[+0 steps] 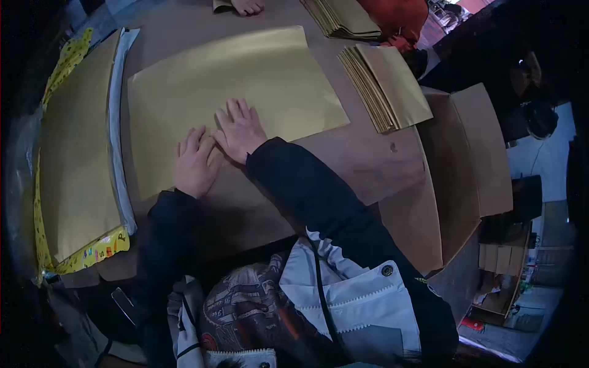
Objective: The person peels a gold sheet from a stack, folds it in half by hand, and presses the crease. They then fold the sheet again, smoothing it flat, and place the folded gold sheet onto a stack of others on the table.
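Note:
A large golden-brown paper sheet (245, 73) lies flat on the cardboard-covered table, its right corner slightly lifted. Both hands rest at its near edge, side by side with the thumbs close together. My left hand (197, 162) lies palm down with its fingers apart, over the lower left part of the edge. Just to the right, my right hand (240, 132) is flat on the paper, fingers spread and pointing away from me. Neither hand grips anything that I can see.
At left, a pile of similar sheets (80, 147) sits in yellow printed wrapping (101, 251). Folded paper stacks (392, 86) lie to the right, another stack (340, 18) behind. An open cardboard box (457, 165) adjoins the table. Another person's hand (247, 6) shows at the far edge.

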A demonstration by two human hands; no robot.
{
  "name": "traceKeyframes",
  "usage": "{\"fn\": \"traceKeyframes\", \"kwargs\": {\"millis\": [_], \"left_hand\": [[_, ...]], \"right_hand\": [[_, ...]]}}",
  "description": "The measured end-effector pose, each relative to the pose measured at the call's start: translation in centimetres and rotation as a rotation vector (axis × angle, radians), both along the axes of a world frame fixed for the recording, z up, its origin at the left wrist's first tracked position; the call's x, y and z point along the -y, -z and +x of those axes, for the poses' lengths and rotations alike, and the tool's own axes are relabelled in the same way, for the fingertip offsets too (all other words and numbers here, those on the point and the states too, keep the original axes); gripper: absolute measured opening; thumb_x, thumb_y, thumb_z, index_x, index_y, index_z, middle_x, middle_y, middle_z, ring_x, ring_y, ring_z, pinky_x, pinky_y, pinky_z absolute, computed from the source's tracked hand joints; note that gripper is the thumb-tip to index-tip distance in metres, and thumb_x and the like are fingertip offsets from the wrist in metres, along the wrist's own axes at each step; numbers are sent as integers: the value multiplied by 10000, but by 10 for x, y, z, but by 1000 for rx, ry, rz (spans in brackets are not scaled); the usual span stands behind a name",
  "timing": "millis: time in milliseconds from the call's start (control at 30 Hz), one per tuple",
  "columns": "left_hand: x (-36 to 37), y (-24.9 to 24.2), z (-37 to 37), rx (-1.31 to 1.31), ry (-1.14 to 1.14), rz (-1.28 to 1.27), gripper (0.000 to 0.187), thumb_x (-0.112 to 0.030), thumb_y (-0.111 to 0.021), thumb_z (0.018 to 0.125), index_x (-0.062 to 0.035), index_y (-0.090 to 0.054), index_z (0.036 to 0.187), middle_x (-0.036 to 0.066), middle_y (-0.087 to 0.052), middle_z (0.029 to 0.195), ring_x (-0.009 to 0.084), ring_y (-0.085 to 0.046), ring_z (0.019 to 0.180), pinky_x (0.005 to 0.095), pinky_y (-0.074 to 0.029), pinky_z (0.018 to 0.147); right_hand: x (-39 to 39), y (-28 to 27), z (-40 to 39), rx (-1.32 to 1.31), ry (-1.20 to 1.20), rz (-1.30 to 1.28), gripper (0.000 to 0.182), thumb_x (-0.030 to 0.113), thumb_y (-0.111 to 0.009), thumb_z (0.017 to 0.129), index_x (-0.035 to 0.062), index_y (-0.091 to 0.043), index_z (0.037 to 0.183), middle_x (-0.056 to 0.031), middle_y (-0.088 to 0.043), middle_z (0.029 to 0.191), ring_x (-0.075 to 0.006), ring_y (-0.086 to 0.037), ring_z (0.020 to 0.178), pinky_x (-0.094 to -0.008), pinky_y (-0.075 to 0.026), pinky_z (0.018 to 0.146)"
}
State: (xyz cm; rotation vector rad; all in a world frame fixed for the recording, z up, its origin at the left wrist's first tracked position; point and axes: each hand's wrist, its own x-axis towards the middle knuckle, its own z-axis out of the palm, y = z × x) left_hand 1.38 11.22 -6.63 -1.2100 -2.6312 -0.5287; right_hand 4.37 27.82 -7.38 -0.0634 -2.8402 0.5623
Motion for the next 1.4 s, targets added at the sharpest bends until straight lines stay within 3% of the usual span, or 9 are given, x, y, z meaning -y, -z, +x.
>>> {"fn": "traceKeyframes", "kwargs": {"millis": [133,333,500,667,800,867,967,1133,1400], "left_hand": [[4,-2,2,72,5,22,371,-246,-651,809,-167,-598,1167,117,-472,1346,343,-399,1300,501,-322,1023],[3,-6,-3,88,38,64,325,-217,-645,797,-137,-598,1109,135,-478,1321,353,-415,1266,493,-346,990],[-17,-12,-8,280,-13,82,294,-240,-651,804,-107,-586,1059,139,-477,1316,352,-415,1269,538,-331,1015],[-20,8,-10,46,45,-96,522,-347,-582,865,-166,-486,1346,149,-349,1465,359,-267,1386,628,-241,1054],[-22,2,-5,30,29,-88,532,-360,-589,855,-156,-490,1336,143,-355,1463,367,-278,1377,636,-225,1056],[-23,-4,-5,64,16,-130,561,-366,-602,845,-131,-478,1339,144,-357,1460,363,-284,1377,634,-229,1057],[-27,1,-8,92,3,-107,581,-367,-604,844,-109,-467,1346,156,-350,1466,363,-275,1385,641,-221,1056],[-21,-4,-9,95,55,-134,631,-382,-598,851,-112,-431,1396,169,-319,1494,395,-288,1375,655,-225,1045],[-24,-25,-10,101,78,-88,557,-340,-640,816,-117,-525,1314,190,-397,1422,386,-379,1309,635,-298,1004]], "right_hand": [[-33,-7,25,293,284,118,677,497,-382,941,52,-305,1445,-211,-195,1532,-398,-100,1434,-624,-146,1089],[-86,-20,82,408,510,177,627,526,-400,921,166,-339,1431,-153,-214,1531,-415,-139,1415,-717,-134,1039],[-90,-18,96,314,481,244,614,522,-412,918,165,-355,1413,-139,-257,1504,-416,-167,1401,-717,-162,1028],[-93,-33,78,369,372,274,613,517,-438,913,113,-408,1373,-164,-289,1476,-391,-183,1397,-688,-212,1024],[-61,-49,25,228,15,255,562,468,-455,917,69,-461,1313,-175,-343,1439,-360,-228,1393,-600,-247,1059],[-38,-39,-15,193,-195,57,539,449,-448,920,70,-469,1304,-190,-349,1439,-367,-253,1385,-570,-235,1083],[-21,-7,-58,107,-289,220,563,443,-432,927,59,-437,1338,-202,-329,1460,-365,-251,1390,-544,-218,1101],[-71,-7,-110,135,-109,179,633,440,-386,952,18,-329,1420,-196,-250,1518,-327,-201,1424,-526,-192,1120],[-200,-23,-138,325,295,184,651,447,-313,974,50,-233,1484,-121,-156,1571,-257,-104,1457,-522,-100,1159]]}}
